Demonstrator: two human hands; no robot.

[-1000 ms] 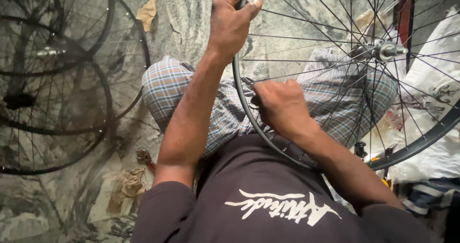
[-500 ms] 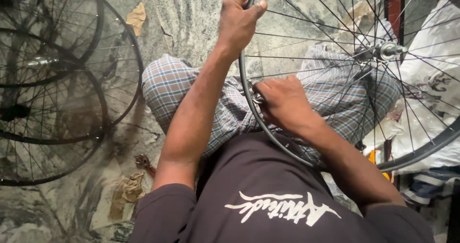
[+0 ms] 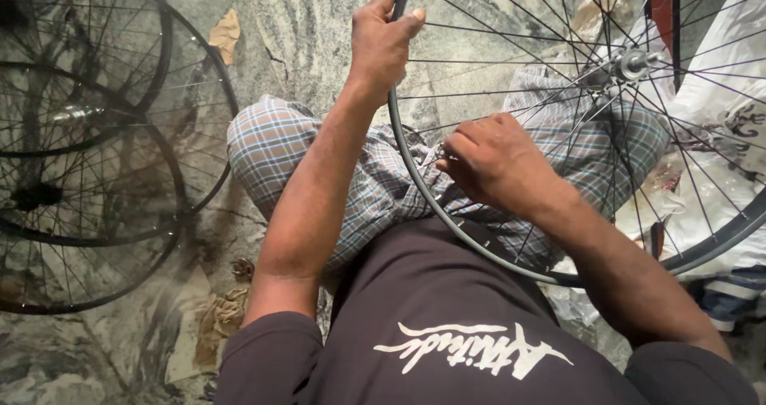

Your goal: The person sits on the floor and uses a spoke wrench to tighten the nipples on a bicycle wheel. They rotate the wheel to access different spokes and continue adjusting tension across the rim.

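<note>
Fingers [image 3: 455, 146] of the right hand [image 3: 499, 162] pinched shut near the rim's inner edge, on something too small to make out among the spokes. Left hand [image 3: 383, 42] wrapped around the rim of the bicycle wheel [image 3: 511, 265], thumb on top; fingertips behind the rim hidden. Dark thin rim, bright crossing spokes, silver hub [image 3: 630, 63] beyond the right fingers. Upright across the checked-trousered lap, top and right side cut off. Left of the left fingers, bare stone floor [image 3: 303, 30], then stacked spare wheels [image 3: 88, 150], partly out of view. White bags [image 3: 726, 94] close at right.
</note>
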